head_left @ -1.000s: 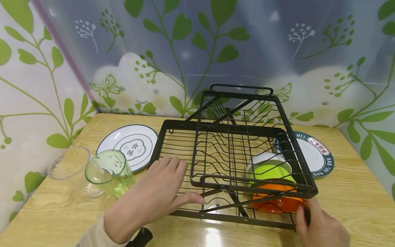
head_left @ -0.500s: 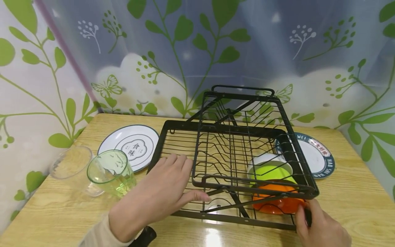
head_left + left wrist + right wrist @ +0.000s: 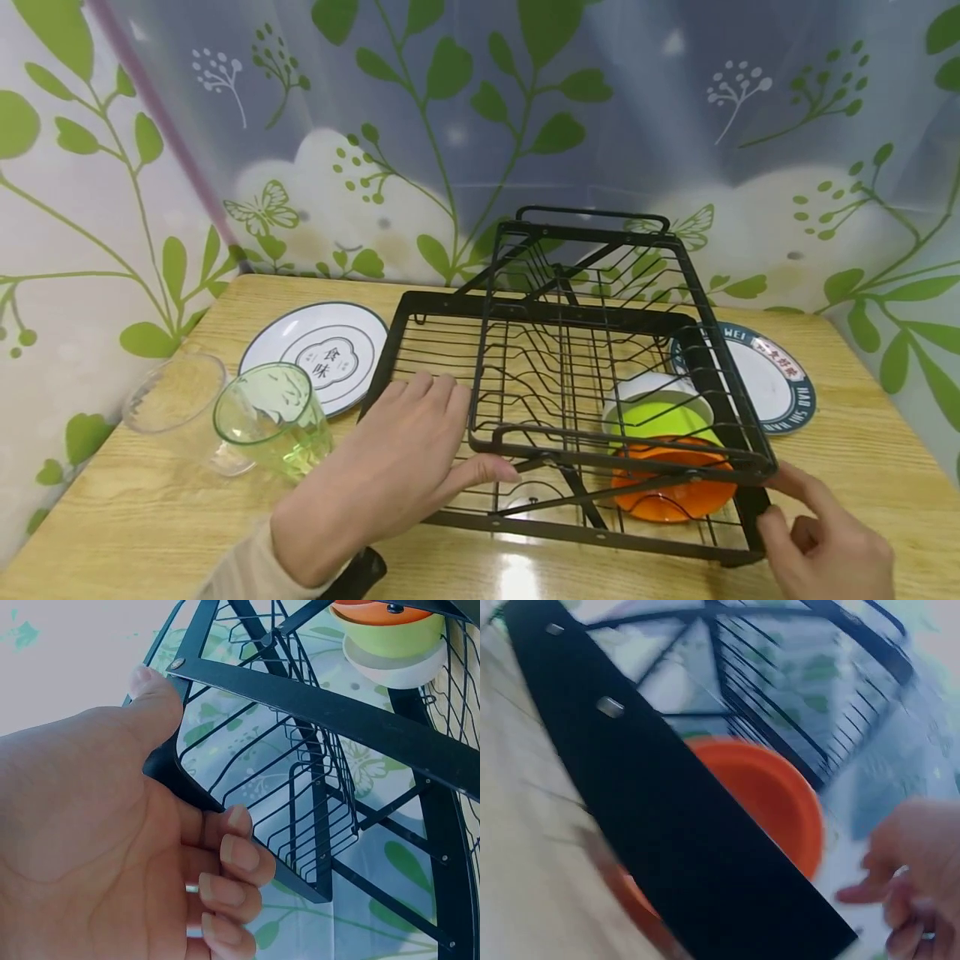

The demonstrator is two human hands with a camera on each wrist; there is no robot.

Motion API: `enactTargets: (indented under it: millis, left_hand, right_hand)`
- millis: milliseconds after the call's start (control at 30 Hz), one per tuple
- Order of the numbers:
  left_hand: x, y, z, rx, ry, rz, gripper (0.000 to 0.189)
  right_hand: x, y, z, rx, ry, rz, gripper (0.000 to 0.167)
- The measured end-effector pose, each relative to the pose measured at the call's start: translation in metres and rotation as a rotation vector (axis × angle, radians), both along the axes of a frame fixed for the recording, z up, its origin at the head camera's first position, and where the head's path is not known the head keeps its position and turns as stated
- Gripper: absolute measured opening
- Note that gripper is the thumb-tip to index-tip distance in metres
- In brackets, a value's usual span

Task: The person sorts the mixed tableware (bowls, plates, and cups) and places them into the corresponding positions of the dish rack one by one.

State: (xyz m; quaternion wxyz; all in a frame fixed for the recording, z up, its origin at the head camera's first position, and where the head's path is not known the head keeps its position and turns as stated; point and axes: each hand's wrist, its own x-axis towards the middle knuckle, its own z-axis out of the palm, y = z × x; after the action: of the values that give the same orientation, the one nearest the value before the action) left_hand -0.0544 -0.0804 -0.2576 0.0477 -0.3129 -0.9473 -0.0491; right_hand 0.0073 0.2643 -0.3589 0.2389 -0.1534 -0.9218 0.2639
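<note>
A black two-tier dish rack (image 3: 558, 312) stands on the wooden table, its smaller upper tier raised on crossed struts. My left hand (image 3: 401, 454) grips the left front corner of the upper tier, thumb along the front side; the left wrist view has the fingers curled at the rim. In the lower tier's right part, an orange bowl (image 3: 671, 500), a lime-green bowl (image 3: 663, 417) and a white bowl (image 3: 652, 383) lean in a row, partly behind the wires. My right hand (image 3: 832, 533) is beside the rack's right front corner, loosely bent and holding nothing, blurred in the right wrist view.
Left of the rack lie a white plate (image 3: 315, 346) with a blue rim, a green glass (image 3: 273, 417) and a clear glass (image 3: 176, 404). A teal-rimmed plate (image 3: 765, 379) is at the right. Patterned cloth (image 3: 360, 125) hangs behind the table.
My right hand has let go of the orange bowl and moved right, away from it. The orange bowl now leans further back against the green one. My left hand stays on the rack.
</note>
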Motion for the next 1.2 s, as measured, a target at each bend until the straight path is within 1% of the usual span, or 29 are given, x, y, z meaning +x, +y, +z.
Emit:
enactTargets:
  millis: [100,167,200,267,333,400,433,500,533,600,667,700,800,900,933,967,1100,1200]
  left_hand:
    - [0.000,0.001,0.002,-0.037,0.018,0.046,0.078]
    - [0.000,0.001,0.004,-0.051,0.028,0.077,0.082]
    - [0.000,0.001,0.004,-0.055,0.028,0.087,0.083]
    - [-0.001,0.001,0.005,-0.057,0.025,0.098,0.085]
    - [-0.002,0.001,0.005,-0.057,0.019,0.096,0.084]
    - [-0.004,0.001,0.005,-0.058,0.004,0.088,0.084]
    - [-0.005,0.000,0.005,-0.055,-0.008,0.085,0.085]
    - [-0.008,-0.001,0.005,-0.043,-0.036,0.076,0.085]
    - [-0.009,-0.001,0.005,-0.037,-0.052,0.074,0.086]
    - [-0.011,-0.002,0.004,-0.023,-0.083,0.069,0.088]
    - [-0.011,-0.003,0.004,-0.009,-0.114,0.066,0.091]
    - [-0.011,-0.003,0.004,-0.003,-0.128,0.069,0.093]
    - [-0.010,-0.004,0.005,0.026,-0.161,0.083,0.096]
    - [-0.007,-0.005,0.005,0.063,-0.173,0.107,0.095]
    - [-0.006,-0.006,0.004,0.080,-0.175,0.112,0.093]
    - [-0.005,-0.006,0.004,0.093,-0.179,0.116,0.092]
    - [-0.004,-0.007,0.000,0.116,-0.169,0.101,0.082]
    - [-0.002,-0.006,0.000,0.121,-0.149,0.086,0.079]
  right_hand:
    - [-0.016,0.020,0.003,-0.330,0.030,-0.122,0.023]
    - [-0.029,0.038,0.001,-0.562,0.004,-0.172,0.014]
    - [-0.035,0.046,-0.001,-0.657,-0.037,-0.199,0.013]
    - [-0.047,0.062,-0.007,-0.809,-0.132,-0.224,0.021]
    - [-0.055,0.076,-0.014,-0.944,-0.234,-0.193,0.033]
    - [-0.065,0.084,-0.022,-0.951,-0.340,-0.171,0.044]
    - [-0.070,0.087,-0.026,-0.934,-0.368,-0.153,0.049]
    - [-0.079,0.090,-0.033,-0.824,-0.412,-0.138,0.057]
    - [-0.083,0.090,-0.037,-0.744,-0.427,-0.153,0.061]
    - [-0.089,0.090,-0.042,-0.598,-0.432,-0.177,0.067]
    - [-0.091,0.089,-0.047,-0.495,-0.432,-0.214,0.069]
    - [-0.091,0.089,-0.049,-0.477,-0.422,-0.228,0.068]
    - [-0.093,0.085,-0.052,-0.363,-0.398,-0.233,0.062]
    - [-0.096,0.078,-0.053,-0.257,-0.378,-0.233,0.058]
    - [-0.098,0.076,-0.052,-0.236,-0.377,-0.229,0.058]
    - [-0.099,0.075,-0.052,-0.236,-0.376,-0.232,0.059]
    - [-0.099,0.077,-0.053,-0.288,-0.371,-0.250,0.062]
    - [-0.098,0.082,-0.053,-0.323,-0.359,-0.252,0.060]
